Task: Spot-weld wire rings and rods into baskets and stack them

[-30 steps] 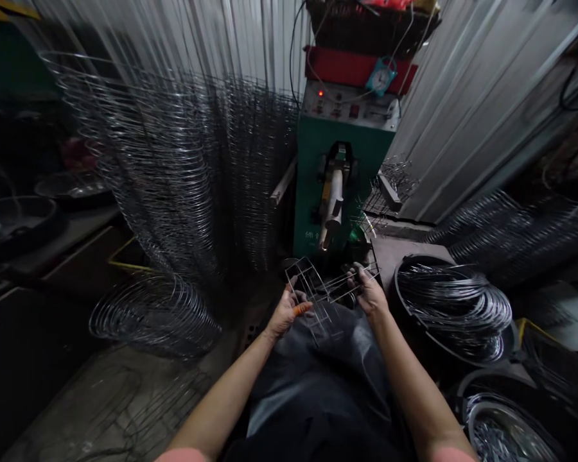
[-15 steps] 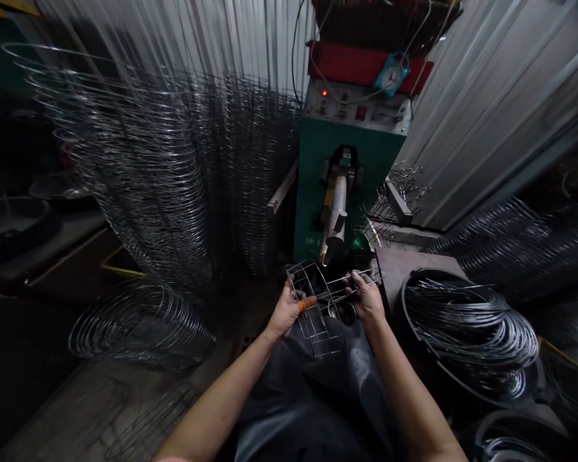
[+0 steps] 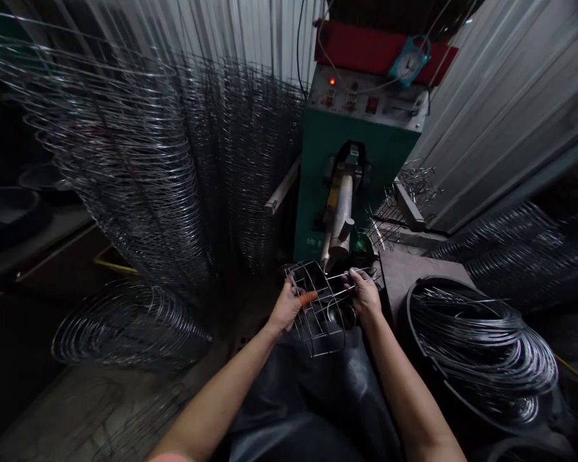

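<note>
A small wire rack (image 3: 326, 352) of thin metal rods is held in front of a green spot-welding machine (image 3: 313, 160). My left hand (image 3: 289, 305) is closed on the rack's left side, with an orange wrap on one finger. On the right, my right hand (image 3: 365, 294) pinches thin rods that reach across to the rack; whether they are joined to it I cannot tell. The electrode tip (image 3: 325, 264) of the machine's metal arm (image 3: 341, 208) sits just above the rods, between my hands.
Tall stacks of wire baskets (image 3: 135, 154) stand at the left, with wire rings (image 3: 125, 327) below. A black tub (image 3: 409, 321) of bent wire rods (image 3: 486, 346) is at the right. A blue clock (image 3: 409, 62) hangs on the machine, beside a lit red lamp (image 3: 332, 81).
The rods between my hands have come up close under the electrode tip, and my right hand has shifted slightly left. The camera view has tilted a little. Both hands keep their hold.
</note>
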{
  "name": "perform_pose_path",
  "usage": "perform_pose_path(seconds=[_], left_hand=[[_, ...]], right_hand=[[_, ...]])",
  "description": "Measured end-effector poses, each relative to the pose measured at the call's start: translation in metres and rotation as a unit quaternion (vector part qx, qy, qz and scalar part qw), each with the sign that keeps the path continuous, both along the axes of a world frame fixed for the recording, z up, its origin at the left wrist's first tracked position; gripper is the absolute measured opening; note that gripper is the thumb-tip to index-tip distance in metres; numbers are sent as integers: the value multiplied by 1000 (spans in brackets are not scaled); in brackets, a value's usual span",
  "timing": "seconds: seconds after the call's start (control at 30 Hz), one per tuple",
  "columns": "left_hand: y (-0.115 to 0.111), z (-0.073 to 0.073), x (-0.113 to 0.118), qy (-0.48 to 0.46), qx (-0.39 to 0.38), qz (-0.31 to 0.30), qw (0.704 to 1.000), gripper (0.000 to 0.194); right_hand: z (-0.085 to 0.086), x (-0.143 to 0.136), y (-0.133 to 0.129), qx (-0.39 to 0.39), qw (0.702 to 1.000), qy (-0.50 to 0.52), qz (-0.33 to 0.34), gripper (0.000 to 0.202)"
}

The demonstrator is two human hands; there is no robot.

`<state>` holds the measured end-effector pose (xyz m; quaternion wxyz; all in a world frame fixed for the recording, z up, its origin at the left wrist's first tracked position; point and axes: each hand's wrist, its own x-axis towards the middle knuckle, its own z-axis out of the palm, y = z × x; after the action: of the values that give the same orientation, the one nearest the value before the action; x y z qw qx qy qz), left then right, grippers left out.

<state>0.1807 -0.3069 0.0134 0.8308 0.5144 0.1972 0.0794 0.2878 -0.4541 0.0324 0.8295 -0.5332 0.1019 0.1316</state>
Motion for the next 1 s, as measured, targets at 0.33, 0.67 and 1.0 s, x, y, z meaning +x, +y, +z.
perform_pose_path(seconds=[0.33,0.67,1.0], left_hand=[[3,5,12,7,-27,2,1000,75],[5,4,14,6,-3,1,1000,77],[4,6,13,13,-37,26,999,67]], right_hand=[[-1,17,6,4,1000,3,7,28],[-8,19,8,4,1000,3,4,20],[-1,16,0,-34,998,-17,43,30]])
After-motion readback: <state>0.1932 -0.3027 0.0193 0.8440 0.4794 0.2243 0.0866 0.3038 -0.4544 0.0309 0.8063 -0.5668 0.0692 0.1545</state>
